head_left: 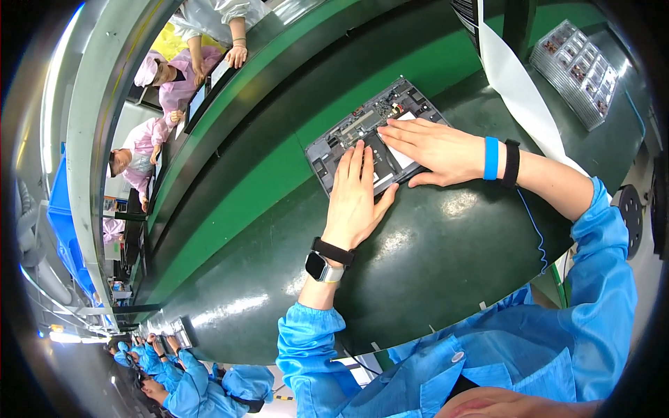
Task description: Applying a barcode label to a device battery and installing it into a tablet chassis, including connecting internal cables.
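An opened laptop base [322,155] lies at an angle on the dark green bench, its circuit board and inner parts exposed. My left hand [353,198] rests on its near left portion, fingers stretched out over the dark parts inside. Across the right portion lies my right hand [435,150], flat with fingers extended. Under that hand a white flat piece [398,155] shows in part; the rest is covered. Neither hand grips anything. A watch and black band circle my left wrist; blue and black bands circle my right, with a coiled blue cord [539,240] hanging near it.
Clear plastic trays [575,72] holding small parts are stacked at the far right. A white sheet [519,104] hangs down beside them. A bright green strip [268,177] runs behind the bench. Co-workers in pink [182,83] and blue [202,390] sit on the left.
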Available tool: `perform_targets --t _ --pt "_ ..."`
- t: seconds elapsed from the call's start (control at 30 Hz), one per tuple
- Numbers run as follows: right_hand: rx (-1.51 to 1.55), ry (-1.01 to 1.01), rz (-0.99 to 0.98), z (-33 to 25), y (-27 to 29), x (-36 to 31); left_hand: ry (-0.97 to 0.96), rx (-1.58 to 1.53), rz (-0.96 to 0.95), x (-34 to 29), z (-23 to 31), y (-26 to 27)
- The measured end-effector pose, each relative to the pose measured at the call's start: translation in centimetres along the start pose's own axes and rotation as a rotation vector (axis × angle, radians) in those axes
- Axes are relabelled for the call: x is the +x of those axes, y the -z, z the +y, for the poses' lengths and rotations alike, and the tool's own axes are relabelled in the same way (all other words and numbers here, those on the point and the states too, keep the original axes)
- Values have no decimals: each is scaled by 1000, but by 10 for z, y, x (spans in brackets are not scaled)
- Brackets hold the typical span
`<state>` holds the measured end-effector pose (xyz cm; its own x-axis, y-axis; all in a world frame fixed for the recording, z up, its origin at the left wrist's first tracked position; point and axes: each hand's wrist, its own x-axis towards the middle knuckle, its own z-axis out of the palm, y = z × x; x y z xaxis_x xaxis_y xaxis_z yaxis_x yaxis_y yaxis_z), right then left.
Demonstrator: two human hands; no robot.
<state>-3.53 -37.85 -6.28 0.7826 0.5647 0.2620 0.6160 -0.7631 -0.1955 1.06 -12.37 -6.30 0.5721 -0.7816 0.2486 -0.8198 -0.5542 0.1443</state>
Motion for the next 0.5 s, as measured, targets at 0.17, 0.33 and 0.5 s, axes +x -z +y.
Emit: perform_targets --t 0.17,0.33,0.5 --pt "-67 4 16 0 -4 1 34 12 -27 10 8 3" --pt "-53 -7 8 -2 -7 6 4 21 6 10 5 -3" --pt "-23 -7 33 -4 -10 1 -19 60 31 8 9 -10"
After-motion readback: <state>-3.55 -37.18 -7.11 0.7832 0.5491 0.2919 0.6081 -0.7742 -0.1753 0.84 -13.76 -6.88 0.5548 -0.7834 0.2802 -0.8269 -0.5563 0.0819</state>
